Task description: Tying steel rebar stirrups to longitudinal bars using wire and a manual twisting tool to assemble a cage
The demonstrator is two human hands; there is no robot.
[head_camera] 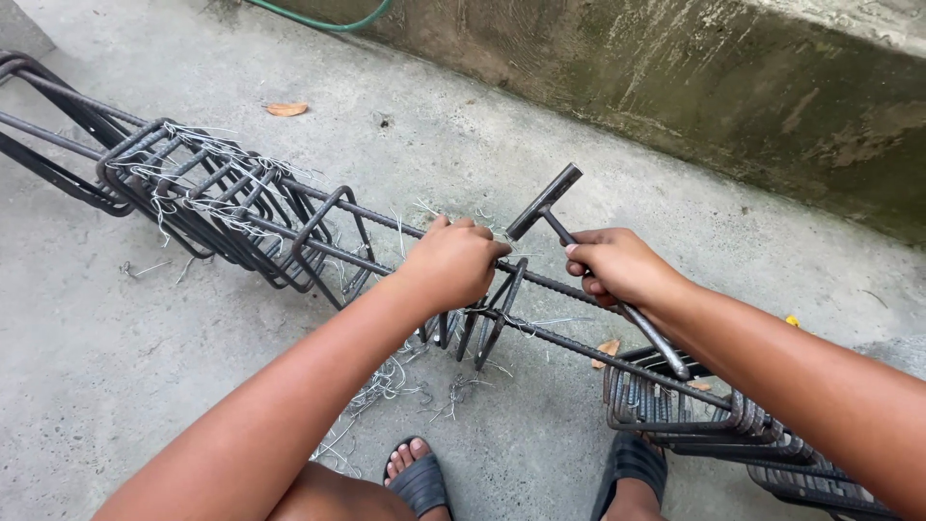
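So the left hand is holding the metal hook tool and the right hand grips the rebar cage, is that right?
Not quite: the hands are swapped. In the head view the right hand holds the metal hook tool, while the left hand grips the rebar cage.

- We see a green hose (328,21) lying along the foot of a mossy concrete wall (733,87).
- We see a dry leaf (286,109) on the concrete floor (116,367).
- We see dark sandals (422,482) at the lower edge, and wire scraps (371,396) near them.
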